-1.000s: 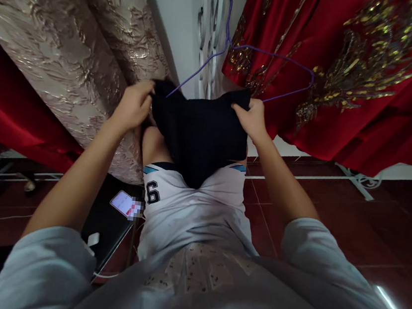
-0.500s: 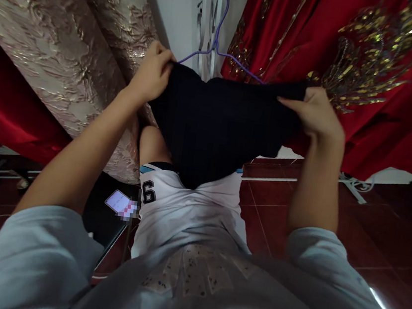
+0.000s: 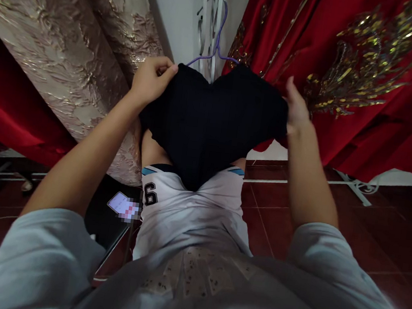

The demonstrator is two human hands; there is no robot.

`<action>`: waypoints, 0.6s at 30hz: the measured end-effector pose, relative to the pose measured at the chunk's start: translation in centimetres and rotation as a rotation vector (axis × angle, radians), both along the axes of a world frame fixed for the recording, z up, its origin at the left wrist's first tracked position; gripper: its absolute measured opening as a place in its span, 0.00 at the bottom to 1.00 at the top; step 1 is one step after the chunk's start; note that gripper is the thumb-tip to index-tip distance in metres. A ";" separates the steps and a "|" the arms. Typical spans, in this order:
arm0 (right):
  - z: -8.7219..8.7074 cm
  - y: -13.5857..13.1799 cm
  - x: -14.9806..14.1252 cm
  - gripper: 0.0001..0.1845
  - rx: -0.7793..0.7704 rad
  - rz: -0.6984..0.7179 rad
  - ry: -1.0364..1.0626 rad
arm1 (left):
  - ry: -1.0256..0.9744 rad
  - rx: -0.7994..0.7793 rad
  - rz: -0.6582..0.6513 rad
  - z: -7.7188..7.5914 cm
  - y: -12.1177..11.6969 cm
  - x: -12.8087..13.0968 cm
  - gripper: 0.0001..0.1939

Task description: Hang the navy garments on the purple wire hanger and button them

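Observation:
A dark garment (image 3: 210,120), nearly black, drapes from a purple hanger (image 3: 219,38) down over my lap; its exact kind does not show. My left hand (image 3: 153,79) pinches its upper left corner between thumb and fingers. At the right edge of the cloth is my right hand (image 3: 297,108), thumb raised and apart from the fingers, which are partly hidden behind the fabric. The hand is beside the cloth without gripping it.
Red cloth with gold sequins (image 3: 366,69) hangs on the right, textured beige fabric (image 3: 90,60) on the left. A white metal rack (image 3: 213,25) stands behind the hanger. A phone (image 3: 121,204) lies on a black seat (image 3: 99,211).
My right hand has let go of the garment's upper right corner and moved slightly down and left. That corner has fallen back over the hanger. My left hand keeps its pinch.

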State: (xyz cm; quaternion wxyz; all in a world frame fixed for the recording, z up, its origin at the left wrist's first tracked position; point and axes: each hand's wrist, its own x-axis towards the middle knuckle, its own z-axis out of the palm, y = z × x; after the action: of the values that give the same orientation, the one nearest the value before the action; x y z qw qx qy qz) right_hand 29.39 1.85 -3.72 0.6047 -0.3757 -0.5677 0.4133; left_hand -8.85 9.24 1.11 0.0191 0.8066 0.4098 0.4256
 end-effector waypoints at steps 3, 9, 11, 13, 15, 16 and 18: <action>1.9 -1.3 0.7 0.11 -0.128 0.154 0.006 | 0.093 0.154 -0.093 1.0 -2.4 2.6 0.21; 2.0 -4.5 -1.8 0.11 0.129 -0.124 0.027 | -0.028 0.279 -0.290 2.7 -7.5 7.8 0.24; 0.6 -6.5 -3.7 0.16 0.214 -0.056 -0.029 | -0.221 0.034 -0.298 2.9 -8.7 7.8 0.21; -0.6 -8.6 -5.9 0.23 0.247 0.145 -0.225 | -0.348 -0.313 -0.372 2.9 -10.2 6.9 0.26; -1.0 -10.0 -7.9 0.20 0.283 0.434 -0.516 | -0.350 -0.582 -0.454 2.6 -12.2 5.5 0.27; -1.0 -10.2 -8.6 0.17 0.315 0.526 -0.613 | -0.306 -0.662 -0.470 2.3 -13.3 4.6 0.25; -1.0 -9.2 -9.3 0.15 0.392 0.484 -0.629 | -0.129 -0.772 -0.445 1.6 -15.1 2.6 0.21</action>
State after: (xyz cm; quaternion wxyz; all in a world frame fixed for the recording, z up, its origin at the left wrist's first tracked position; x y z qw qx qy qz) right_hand 20.13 -7.40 -4.70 0.3480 -0.2176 -0.8635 0.2932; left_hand -6.24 -5.84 2.76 0.4354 0.7806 0.3530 0.2764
